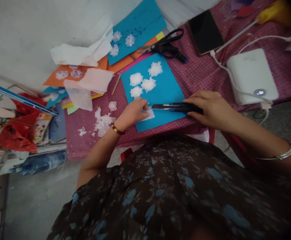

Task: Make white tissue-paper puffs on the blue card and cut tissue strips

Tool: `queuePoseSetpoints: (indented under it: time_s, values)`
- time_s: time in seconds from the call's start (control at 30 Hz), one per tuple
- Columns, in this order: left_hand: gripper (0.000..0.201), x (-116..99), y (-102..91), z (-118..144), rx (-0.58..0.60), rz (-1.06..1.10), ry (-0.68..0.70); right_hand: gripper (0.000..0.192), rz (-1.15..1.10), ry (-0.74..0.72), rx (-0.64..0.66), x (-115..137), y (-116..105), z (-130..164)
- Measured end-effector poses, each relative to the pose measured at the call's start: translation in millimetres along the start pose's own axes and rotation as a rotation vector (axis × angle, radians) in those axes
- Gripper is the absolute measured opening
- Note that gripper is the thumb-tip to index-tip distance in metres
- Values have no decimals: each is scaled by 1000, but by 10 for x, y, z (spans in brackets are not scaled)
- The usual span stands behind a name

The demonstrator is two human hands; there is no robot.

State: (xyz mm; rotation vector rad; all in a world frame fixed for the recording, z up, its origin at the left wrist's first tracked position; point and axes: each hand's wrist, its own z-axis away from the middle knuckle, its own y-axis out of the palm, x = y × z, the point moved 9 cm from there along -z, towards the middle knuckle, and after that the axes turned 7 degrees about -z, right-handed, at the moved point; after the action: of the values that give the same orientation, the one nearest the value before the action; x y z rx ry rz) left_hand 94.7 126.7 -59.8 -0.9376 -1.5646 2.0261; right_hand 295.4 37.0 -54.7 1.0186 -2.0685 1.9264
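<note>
My left hand [134, 112] pinches a small white paper [149, 114] on the blue sheet [169, 87]. My right hand [210, 108] holds a long, dark tool [172, 107]. It points left, straight at the paper; I can't tell if they touch.

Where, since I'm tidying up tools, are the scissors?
In the head view, the scissors lie in the upper half, right of centre, left of the dark-screened device, partly over the orange paper.
</note>
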Motion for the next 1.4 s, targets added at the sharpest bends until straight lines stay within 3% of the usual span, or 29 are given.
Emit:
queuePoseSetpoints:
  time_s: [0.2, 0.37, 0.53, 0.7, 0.97, 1.17, 1.4]
  values:
    - [6, -28, 9, 50, -57, 68, 10, 37, 101, -13, -1, 50, 49, -110]
    - [8, -25, -140, 180, -162, 223, -17, 38, 99, -4, 26, 40, 75, -129]
    - [3, 67, -142, 219, -141, 377, -83, 40, 73, 5, 21, -3, 98, -121]
    - [21, 51, -56, 179, -68, 481, -63, 38, 116, -13, 26, 25, 77, -114]
    - [27, -55, -257, 282, -106, 465, 1, 43, 15, -63, 66, 178, 101, -232]
    - [27, -180, -185, 104, -131, 468, 43, 41, 41, -112, 83, 176, 79, -293]
    - [24, -503, -88, -162, -24, 568, 115, 38, 30, -103, 79, -66, -146, -81]
